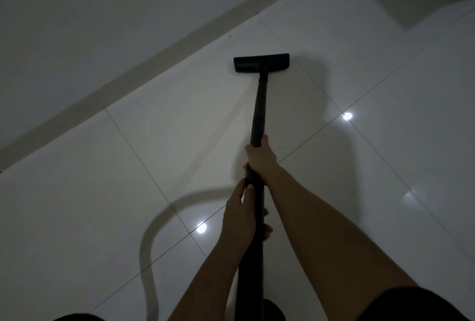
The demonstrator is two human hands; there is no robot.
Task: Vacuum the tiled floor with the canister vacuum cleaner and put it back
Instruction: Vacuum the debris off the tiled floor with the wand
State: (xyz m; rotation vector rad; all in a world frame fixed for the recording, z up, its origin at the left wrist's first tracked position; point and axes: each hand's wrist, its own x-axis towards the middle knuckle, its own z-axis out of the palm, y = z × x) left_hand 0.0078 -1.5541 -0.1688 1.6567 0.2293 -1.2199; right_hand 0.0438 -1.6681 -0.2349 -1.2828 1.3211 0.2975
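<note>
Left hand [239,215] is gripping the black wand [259,104] nearer the body. Right hand [261,158] is gripping it further along. Floor head [261,63] is sitting flat on the tiled floor [385,140]. Recommended: head staying flat, strokes overlapping.

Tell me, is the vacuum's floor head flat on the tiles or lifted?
Flat, it seems: the floor head at the wand's end lies level on the tiled floor, no gap visible beneath, though dim light hides detail.

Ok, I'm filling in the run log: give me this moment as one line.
step: vacuuming | right hand: holds wand farther down | left hand: holds wand nearer body | floor head: on tiled floor
</note>
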